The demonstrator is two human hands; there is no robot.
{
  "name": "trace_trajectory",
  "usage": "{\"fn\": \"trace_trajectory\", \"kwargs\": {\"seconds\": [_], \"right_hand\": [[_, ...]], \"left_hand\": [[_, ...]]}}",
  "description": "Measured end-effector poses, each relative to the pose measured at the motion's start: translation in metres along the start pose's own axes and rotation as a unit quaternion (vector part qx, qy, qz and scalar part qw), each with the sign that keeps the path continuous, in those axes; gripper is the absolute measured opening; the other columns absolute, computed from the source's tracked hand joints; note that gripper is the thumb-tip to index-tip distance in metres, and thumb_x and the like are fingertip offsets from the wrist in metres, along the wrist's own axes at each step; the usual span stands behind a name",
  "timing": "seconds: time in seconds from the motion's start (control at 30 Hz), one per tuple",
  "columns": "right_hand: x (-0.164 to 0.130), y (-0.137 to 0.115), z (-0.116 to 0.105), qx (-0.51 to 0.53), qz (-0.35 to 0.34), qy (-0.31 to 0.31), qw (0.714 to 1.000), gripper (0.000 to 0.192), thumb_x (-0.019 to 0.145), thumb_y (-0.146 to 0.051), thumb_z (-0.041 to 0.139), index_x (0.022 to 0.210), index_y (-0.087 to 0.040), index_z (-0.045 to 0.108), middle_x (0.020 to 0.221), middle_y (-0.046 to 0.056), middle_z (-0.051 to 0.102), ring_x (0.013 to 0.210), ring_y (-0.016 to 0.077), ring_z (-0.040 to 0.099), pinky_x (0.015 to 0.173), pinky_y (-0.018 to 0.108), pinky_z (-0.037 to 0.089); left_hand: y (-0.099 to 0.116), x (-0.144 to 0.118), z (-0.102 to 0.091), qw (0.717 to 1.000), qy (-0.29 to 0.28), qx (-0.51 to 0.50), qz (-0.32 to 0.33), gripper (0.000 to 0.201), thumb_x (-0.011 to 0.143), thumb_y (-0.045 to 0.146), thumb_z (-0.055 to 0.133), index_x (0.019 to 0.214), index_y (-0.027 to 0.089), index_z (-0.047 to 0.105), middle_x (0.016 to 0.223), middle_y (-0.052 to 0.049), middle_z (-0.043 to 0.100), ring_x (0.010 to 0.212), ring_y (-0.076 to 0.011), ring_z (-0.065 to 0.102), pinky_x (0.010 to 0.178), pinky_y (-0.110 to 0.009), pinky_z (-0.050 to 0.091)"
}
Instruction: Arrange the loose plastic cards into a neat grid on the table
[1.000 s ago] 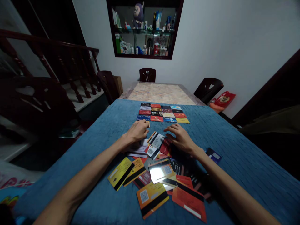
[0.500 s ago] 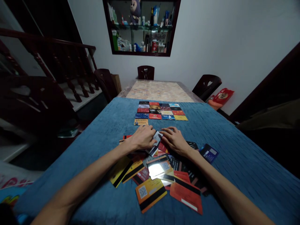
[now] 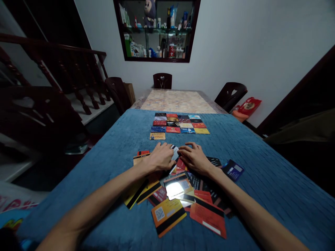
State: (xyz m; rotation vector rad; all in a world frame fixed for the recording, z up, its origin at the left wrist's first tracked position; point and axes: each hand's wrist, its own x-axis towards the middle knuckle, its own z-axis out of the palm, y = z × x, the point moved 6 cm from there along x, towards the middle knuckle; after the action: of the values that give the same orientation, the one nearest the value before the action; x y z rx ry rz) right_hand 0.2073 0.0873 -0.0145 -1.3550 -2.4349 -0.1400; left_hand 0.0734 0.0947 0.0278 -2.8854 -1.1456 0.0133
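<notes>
A white-and-grey plastic card (image 3: 175, 152) with a dark stripe stands out among overlapping cards on the blue cloth. My left hand (image 3: 162, 157) is closed over its left side, the thumb along the near edge and the fingers bent across the far part. At its right edge is my right hand (image 3: 193, 157), fingers bent and slightly apart, fingertips close to or touching it; no card shows gripped there. Under the right palm lies a red card (image 3: 182, 165). Nearer me spread a glossy card with a glare (image 3: 178, 186), a yellow-orange card (image 3: 169, 216) and an orange-red card (image 3: 208, 217).
Beyond my hands, several cards lie face up in rows, with an orange card (image 3: 157, 136) at the near left. A dark blue card (image 3: 233, 170) rests right of the pile. The blue cloth (image 3: 261, 181) covers the near table; chairs (image 3: 162, 81) stand around it.
My left hand has slid slightly right and covers more of the white-and-grey card. The right hand's fingers have shifted slightly left. The rows of cards are unchanged.
</notes>
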Motion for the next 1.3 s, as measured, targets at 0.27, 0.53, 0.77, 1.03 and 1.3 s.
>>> {"fn": "trace_trajectory", "kwargs": {"seconds": [0.27, 0.53, 0.77, 1.03, 1.3], "right_hand": [[0.001, -0.002, -0.004, 0.031, 0.003, -0.014, 0.999, 0.028, 0.098, -0.033, 0.049, 0.117, -0.026, 0.068, 0.122, 0.009, 0.068, 0.117, 0.0306, 0.046, 0.088, 0.045, 0.036], [0.001, -0.004, -0.007, 0.035, -0.003, -0.012, 0.999, 0.026, 0.098, -0.033, 0.05, 0.115, -0.027, 0.069, 0.116, 0.01, 0.068, 0.111, 0.0275, 0.049, 0.086, 0.041, 0.036], [0.001, -0.007, -0.01, 0.061, -0.004, -0.007, 0.998, 0.029, 0.099, -0.039, 0.049, 0.116, -0.026, 0.067, 0.118, 0.01, 0.067, 0.112, 0.0279, 0.048, 0.09, 0.044, 0.036], [0.002, -0.005, -0.015, 0.098, -0.003, -0.03, 0.995, 0.031, 0.098, -0.041, 0.049, 0.117, -0.024, 0.067, 0.115, 0.011, 0.068, 0.107, 0.0265, 0.051, 0.089, 0.044, 0.037], [0.001, -0.001, -0.011, 0.081, 0.011, -0.043, 0.996, 0.038, 0.092, -0.037, 0.058, 0.126, -0.023, 0.063, 0.12, 0.012, 0.066, 0.109, 0.0279, 0.052, 0.088, 0.043, 0.038]], "left_hand": [[-0.002, 0.0, 0.0, 1.0, -0.009, 0.005, -0.029, 0.029, 0.086, 0.031, 0.056, 0.1, 0.009, 0.069, 0.11, -0.02, 0.067, 0.108, -0.0347, 0.061, 0.093, -0.045, 0.049], [0.002, -0.001, 0.002, 1.0, 0.004, 0.001, -0.02, 0.024, 0.084, 0.021, 0.053, 0.098, 0.011, 0.069, 0.105, -0.02, 0.069, 0.099, -0.0308, 0.066, 0.086, -0.038, 0.052], [0.003, -0.005, -0.012, 1.0, -0.005, -0.022, 0.002, 0.03, 0.08, 0.02, 0.053, 0.106, 0.013, 0.067, 0.097, -0.017, 0.072, 0.088, -0.0298, 0.069, 0.074, -0.035, 0.051], [-0.004, -0.006, -0.018, 0.998, -0.041, -0.041, 0.029, 0.025, 0.079, 0.022, 0.055, 0.099, 0.016, 0.069, 0.092, -0.014, 0.073, 0.079, -0.0253, 0.069, 0.064, -0.029, 0.047], [-0.026, -0.001, -0.015, 0.996, -0.044, -0.066, 0.029, 0.022, 0.075, 0.017, 0.053, 0.087, 0.016, 0.072, 0.083, -0.01, 0.074, 0.07, -0.0204, 0.064, 0.059, -0.027, 0.04]]}}
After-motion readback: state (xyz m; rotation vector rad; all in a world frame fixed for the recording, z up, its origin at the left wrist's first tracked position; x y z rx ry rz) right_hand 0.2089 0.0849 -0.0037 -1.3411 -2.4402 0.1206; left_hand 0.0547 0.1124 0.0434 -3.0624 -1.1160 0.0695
